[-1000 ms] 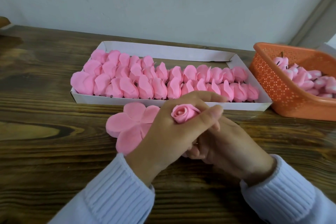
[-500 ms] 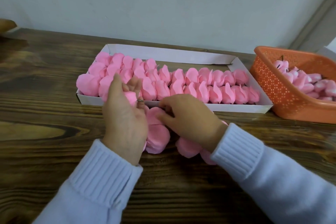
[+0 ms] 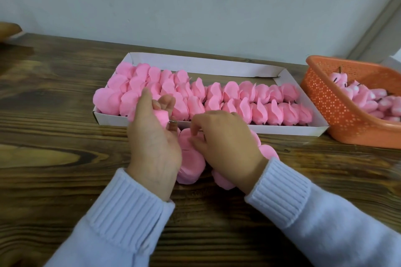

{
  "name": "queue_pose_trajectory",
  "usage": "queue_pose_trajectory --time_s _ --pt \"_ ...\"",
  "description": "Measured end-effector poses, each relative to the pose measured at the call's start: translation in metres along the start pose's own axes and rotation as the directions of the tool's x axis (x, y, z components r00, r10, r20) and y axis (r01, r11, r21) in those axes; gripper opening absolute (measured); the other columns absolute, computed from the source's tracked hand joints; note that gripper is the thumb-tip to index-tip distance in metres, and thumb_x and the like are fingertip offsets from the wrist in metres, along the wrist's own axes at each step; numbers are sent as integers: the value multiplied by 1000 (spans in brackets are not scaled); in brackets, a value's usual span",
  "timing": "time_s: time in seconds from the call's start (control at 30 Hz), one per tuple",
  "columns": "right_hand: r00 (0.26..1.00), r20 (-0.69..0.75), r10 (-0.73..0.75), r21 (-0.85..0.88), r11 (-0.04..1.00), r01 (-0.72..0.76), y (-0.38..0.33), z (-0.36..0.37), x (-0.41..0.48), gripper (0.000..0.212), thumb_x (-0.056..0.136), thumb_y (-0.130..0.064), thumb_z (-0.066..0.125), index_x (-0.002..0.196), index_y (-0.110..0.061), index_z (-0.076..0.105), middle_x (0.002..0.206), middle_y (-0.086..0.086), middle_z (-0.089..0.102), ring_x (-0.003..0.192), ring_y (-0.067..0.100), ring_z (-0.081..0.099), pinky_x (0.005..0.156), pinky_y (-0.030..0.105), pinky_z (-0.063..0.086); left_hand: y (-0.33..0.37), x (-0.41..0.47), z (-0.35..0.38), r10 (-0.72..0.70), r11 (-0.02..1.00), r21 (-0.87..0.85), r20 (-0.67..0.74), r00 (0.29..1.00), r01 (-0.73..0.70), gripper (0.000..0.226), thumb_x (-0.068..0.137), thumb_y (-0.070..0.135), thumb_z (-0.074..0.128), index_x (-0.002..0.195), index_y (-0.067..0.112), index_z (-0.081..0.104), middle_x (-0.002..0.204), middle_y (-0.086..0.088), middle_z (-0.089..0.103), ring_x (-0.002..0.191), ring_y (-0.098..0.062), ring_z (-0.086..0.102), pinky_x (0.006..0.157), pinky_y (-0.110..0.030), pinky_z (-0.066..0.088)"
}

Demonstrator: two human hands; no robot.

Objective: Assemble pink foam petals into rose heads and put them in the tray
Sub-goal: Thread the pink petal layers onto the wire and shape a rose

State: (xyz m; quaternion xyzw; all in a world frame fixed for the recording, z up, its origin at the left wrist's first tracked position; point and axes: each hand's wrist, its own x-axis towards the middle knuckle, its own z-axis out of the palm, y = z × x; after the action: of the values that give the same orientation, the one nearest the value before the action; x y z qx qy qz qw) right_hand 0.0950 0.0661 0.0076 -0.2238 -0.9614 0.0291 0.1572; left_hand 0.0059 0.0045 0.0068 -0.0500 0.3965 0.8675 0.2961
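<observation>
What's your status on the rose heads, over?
Left hand grips rose bud. Right hand pinches foam petals on table. Tray part filled. Nothing blocking it.

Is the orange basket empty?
No, the orange basket holds a pile of pink foam buds.

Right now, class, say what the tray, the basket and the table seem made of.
Tray: white cardboard, matt, seemingly; folded corner flaps, thin walls.
Basket: orange plastic, smooth; moulded walls with punched holes.
Table: dark wood or wood-look laminate; grain and knot show.
</observation>
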Motion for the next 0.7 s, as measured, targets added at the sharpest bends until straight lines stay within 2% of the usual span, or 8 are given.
queue_pose_trajectory --time_s 0.17,0.27,0.37,0.43,0.5,0.57,0.63,0.7 --pt "993 -1 118 510 854 -101 3 -4 2 8 97 -13 49 89 -10 52 63 -3 50 67 21 55 64 36 43 0 -2 0 39 999 -13 69 997 -38 42 97 33 52 58 21 43 62 10 62 61 -5 60 66 -24 41" --pt "962 -35 271 641 745 -187 10 -8 3 11 100 -13 46 89 -11 48 55 -9 40 47 3 44 48 18 30 0 -7 1 147 988 9 181 972 -151 50 98 32 51 49 25 50 67 9 65 72 -5 64 66 -20 48" --pt "901 -10 435 768 580 -271 19 -15 0 19 100 -20 46 81 -20 49 60 -8 46 52 -1 45 56 17 44 -2 -14 3 271 945 91 317 909 -313 51 96 32 51 45 26 51 67 9 66 83 -7 66 81 -25 46" --pt "858 78 508 882 366 -297 25 -21 -5 21 100 -22 46 80 -21 52 74 -1 54 71 10 55 73 39 54 -4 -17 3 280 918 161 383 880 -362 47 90 35 54 44 26 50 66 10 64 87 -8 65 86 -29 44" --pt "848 156 507 964 109 -243 31 -28 -10 23 101 -20 45 80 -17 53 79 2 58 73 16 59 69 42 56 -8 -19 3 214 905 262 401 891 -335 48 86 44 63 44 24 51 71 4 63 92 -10 63 90 -33 44" --pt "861 187 473 981 -51 -185 36 -34 -16 23 102 -17 43 81 -13 51 77 2 61 71 16 60 61 35 55 -13 -21 4 64 923 321 419 906 -214 44 76 48 64 43 22 52 80 -4 61 91 -12 59 90 -33 41" --pt "873 192 449 981 -110 -159 40 -37 -22 21 102 -16 42 83 -12 51 75 1 63 73 16 60 61 32 53 -15 -23 4 -99 942 330 451 887 -62 38 72 45 61 45 20 53 70 -3 56 78 -12 56 81 -31 43" --pt "873 180 453 984 -94 -154 44 -36 -27 23 101 -16 43 80 -14 51 73 0 59 72 15 57 62 31 51 -17 -22 4 -194 945 324 468 862 36 38 77 40 60 46 18 54 59 2 52 64 -8 54 71 -26 47"
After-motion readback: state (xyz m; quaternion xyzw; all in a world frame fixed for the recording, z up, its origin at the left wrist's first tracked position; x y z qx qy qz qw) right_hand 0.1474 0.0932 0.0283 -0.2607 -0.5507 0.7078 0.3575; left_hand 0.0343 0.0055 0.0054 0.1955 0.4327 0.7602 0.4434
